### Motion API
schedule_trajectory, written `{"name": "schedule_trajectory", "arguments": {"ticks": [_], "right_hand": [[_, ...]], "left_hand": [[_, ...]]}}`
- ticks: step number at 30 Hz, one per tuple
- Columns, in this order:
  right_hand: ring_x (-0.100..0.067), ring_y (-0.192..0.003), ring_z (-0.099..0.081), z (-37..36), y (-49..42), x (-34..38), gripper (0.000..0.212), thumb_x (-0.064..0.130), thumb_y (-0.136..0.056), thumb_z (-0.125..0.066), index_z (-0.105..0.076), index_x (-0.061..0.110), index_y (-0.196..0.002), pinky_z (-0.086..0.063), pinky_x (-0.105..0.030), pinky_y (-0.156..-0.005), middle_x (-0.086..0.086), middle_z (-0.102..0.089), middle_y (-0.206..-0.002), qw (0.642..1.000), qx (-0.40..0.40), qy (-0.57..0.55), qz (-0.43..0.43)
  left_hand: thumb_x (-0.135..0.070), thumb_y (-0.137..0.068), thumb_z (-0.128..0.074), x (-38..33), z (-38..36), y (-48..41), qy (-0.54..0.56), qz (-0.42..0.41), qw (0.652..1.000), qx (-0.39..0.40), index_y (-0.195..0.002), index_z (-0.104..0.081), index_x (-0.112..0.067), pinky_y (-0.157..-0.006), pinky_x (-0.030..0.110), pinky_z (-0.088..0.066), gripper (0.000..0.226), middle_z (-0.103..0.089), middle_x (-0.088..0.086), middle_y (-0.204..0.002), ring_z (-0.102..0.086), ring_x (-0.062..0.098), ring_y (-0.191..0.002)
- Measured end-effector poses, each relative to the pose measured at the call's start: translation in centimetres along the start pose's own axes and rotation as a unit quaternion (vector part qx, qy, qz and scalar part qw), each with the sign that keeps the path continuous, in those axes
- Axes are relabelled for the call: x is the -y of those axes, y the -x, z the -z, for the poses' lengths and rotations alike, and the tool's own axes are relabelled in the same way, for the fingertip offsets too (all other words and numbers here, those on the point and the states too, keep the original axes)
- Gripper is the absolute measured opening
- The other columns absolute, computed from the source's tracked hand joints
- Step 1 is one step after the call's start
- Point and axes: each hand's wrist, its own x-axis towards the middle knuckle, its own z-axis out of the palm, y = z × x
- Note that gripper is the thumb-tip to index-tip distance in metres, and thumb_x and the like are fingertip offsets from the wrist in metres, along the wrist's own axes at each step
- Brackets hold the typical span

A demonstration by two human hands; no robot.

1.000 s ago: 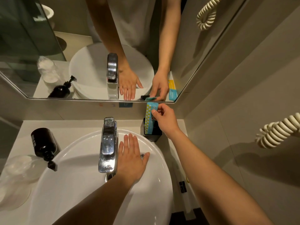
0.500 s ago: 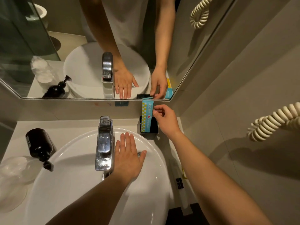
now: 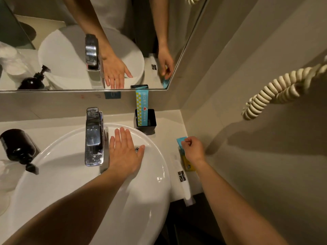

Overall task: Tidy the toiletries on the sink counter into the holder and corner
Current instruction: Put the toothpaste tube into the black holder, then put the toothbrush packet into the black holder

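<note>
Right hand (image 3: 192, 150) curls closed over a blue-and-yellow flat sachet (image 3: 182, 140) lying on the pale bench (image 3: 164, 137) by the wall. Left hand (image 3: 124, 152) lies flat, open and empty, on the white basin (image 3: 70, 174). The dotted blue-and-yellow packet (image 3: 142, 107) stands upright in the black square holder (image 3: 150, 123), well apart from both hands.

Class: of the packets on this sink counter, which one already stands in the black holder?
The long checked blue-and-white packet stands upright in the black holder; the others lie flat on the counter by the right hand.

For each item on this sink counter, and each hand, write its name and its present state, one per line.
Black holder: upright, holding one packet.
Dotted packet: standing in holder.
Pump bottle: upright.
Blue-yellow packet: flat, gripped.
Left hand: flat on basin.
Right hand: closed on blue-yellow packet.
</note>
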Motion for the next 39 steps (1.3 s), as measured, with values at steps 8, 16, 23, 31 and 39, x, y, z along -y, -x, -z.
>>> {"name": "schedule_trajectory", "arguments": {"ticks": [8,16,23,31,39], "right_hand": [[-0.025,-0.079,-0.057,-1.4,1.1,-3.2,0.022,0.022,-0.097,-0.059,-0.062,0.0,-0.099,-0.043,-0.031,-0.066,-0.018,-0.068,-0.101,0.994,-0.013,0.109,-0.027],[-0.033,-0.097,-0.066,-2.8,0.8,-3.4,0.023,0.018,-0.1,-0.057,-0.061,-0.003,-0.108,-0.048,-0.032,-0.068,-0.021,-0.066,-0.113,0.991,-0.013,0.112,-0.065],[-0.033,-0.099,-0.066,-2.6,1.0,-3.4,0.023,0.014,-0.097,-0.062,-0.061,-0.003,-0.112,-0.056,-0.041,-0.08,-0.021,-0.066,-0.114,0.987,-0.023,0.15,-0.056],[-0.029,-0.108,-0.062,-3.0,3.0,-3.8,0.034,0.028,-0.093,-0.069,-0.057,0.007,-0.116,-0.056,-0.035,-0.084,-0.016,-0.059,-0.13,0.99,0.008,0.142,-0.018],[-0.027,-0.106,-0.064,-3.8,2.8,-3.5,0.037,0.032,-0.088,-0.076,-0.058,0.013,-0.114,-0.058,-0.041,-0.087,-0.013,-0.061,-0.126,0.986,0.051,0.154,-0.047]], "left_hand": [[-0.071,-0.093,0.0,0.1,0.1,0.0,-0.013,0.002,1.0,0.008,-0.159,0.008,-0.005,-0.124,0.046,0.013,0.094,0.007,0.016,-0.17,0.013,0.032,-0.156],[-0.07,-0.095,-0.003,0.1,0.2,0.0,-0.021,0.0,1.0,0.001,-0.159,0.006,-0.004,-0.125,0.048,0.01,0.092,0.005,0.017,-0.17,0.011,0.033,-0.156],[-0.069,-0.097,-0.005,-0.2,0.7,0.1,-0.018,0.003,1.0,0.014,-0.159,0.011,-0.006,-0.123,0.046,0.015,0.09,0.012,0.015,-0.169,0.018,0.031,-0.155],[-0.072,-0.095,0.0,0.1,0.4,0.0,-0.018,0.003,1.0,0.011,-0.159,0.011,-0.007,-0.124,0.046,0.014,0.092,0.013,0.015,-0.169,0.018,0.031,-0.155],[-0.073,-0.093,0.004,0.1,0.3,-0.2,-0.017,-0.001,1.0,0.002,-0.159,0.009,-0.007,-0.123,0.046,0.013,0.093,0.009,0.015,-0.17,0.016,0.031,-0.156]]}}
